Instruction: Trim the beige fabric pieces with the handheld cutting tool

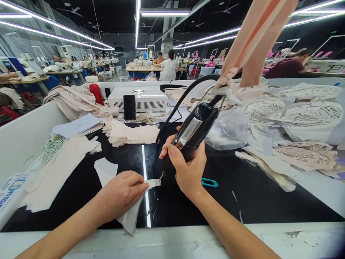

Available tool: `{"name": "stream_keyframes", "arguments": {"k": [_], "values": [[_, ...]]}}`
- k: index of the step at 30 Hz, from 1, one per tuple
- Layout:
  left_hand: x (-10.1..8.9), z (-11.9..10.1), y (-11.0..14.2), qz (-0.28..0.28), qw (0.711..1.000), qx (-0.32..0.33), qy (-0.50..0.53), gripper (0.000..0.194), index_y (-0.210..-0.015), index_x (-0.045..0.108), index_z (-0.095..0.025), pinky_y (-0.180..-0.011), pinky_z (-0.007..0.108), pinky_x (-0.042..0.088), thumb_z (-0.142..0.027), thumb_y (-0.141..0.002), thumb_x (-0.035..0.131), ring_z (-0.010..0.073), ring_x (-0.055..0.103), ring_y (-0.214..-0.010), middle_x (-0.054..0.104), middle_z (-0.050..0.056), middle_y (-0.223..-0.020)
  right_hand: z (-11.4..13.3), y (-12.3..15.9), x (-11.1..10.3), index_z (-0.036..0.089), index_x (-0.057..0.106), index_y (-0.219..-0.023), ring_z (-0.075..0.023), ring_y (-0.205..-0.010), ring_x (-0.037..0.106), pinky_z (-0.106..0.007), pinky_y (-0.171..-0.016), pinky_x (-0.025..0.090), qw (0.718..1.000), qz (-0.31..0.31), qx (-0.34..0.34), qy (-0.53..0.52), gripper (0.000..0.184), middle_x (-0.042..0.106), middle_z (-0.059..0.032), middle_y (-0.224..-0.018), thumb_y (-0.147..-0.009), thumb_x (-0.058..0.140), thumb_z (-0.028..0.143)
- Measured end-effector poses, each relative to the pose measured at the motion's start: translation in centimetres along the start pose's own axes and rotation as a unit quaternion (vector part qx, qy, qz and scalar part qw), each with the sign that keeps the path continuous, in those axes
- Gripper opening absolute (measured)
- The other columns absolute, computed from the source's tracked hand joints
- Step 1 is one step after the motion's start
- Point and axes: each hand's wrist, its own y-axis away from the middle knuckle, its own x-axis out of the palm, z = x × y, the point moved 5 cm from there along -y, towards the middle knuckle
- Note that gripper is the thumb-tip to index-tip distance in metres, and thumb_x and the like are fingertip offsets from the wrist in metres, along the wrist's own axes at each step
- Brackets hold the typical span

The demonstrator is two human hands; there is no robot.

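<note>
My right hand [188, 165] is wrapped around a black corded power tool [198, 122] with a silver lever plate and a small metal tip pointing down. That tip is at the end of a narrow strip of a pale fabric piece [132, 216]. Over this piece lies my left hand [121, 196], fingers together and pressing it to the black tabletop [215, 208]. Its lower end reaches the table's front edge. A white cut piece [105, 171] lies beyond my left hand. Just right of my right wrist is a turquoise looped tool [209, 182].
Pink cloth strips [258, 43] suspend the tool from above. Stacks of cream fabric [132, 133] lie at left and behind. A phone [129, 107] leans on a white vented box [137, 99]. Patterned pieces [307, 118] and a plastic bag [229, 129] fill the right. People sit farther off.
</note>
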Motion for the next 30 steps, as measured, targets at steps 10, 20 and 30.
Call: {"name": "stream_keyframes", "arguments": {"k": [10, 20, 30], "values": [[0.3, -0.4, -0.4, -0.026, 1.000, 0.003, -0.005, 0.030, -0.110, 0.068, -0.015, -0.079, 0.035, 0.059, -0.018, -0.111, 0.039, 0.0204, 0.065, -0.087, 0.066, 0.006, -0.091, -0.4, -0.1, 1.7, 0.025, 0.056, -0.097, -0.0101, -0.054, 0.063, -0.024, -0.052, 0.058, 0.997, 0.026, 0.001, -0.067, 0.029, 0.067, 0.0076, -0.073, -0.082, 0.080, 0.031], [0.3, -0.3, -0.5, -0.032, 0.999, -0.004, 0.001, 0.029, -0.112, 0.068, -0.016, -0.087, 0.034, 0.060, -0.018, -0.111, 0.039, 0.0182, 0.066, -0.085, 0.067, 0.005, -0.092, -0.9, 0.2, 1.9, 0.025, 0.057, -0.101, -0.0100, -0.056, 0.064, -0.025, -0.053, 0.058, 0.996, 0.047, -0.005, -0.073, 0.024, 0.068, 0.0073, -0.076, -0.086, 0.076, 0.027], [0.8, -0.2, -0.2, -0.028, 1.000, -0.008, 0.009, 0.025, -0.111, 0.068, -0.016, -0.090, 0.036, 0.059, -0.015, -0.109, 0.043, 0.0186, 0.066, -0.087, 0.068, 0.005, -0.095, -0.3, -0.2, 0.5, 0.026, 0.057, -0.106, -0.0109, -0.056, 0.064, -0.026, -0.052, 0.058, 0.998, 0.024, -0.011, -0.065, 0.029, 0.067, 0.0069, -0.077, -0.084, 0.077, 0.027]]}}
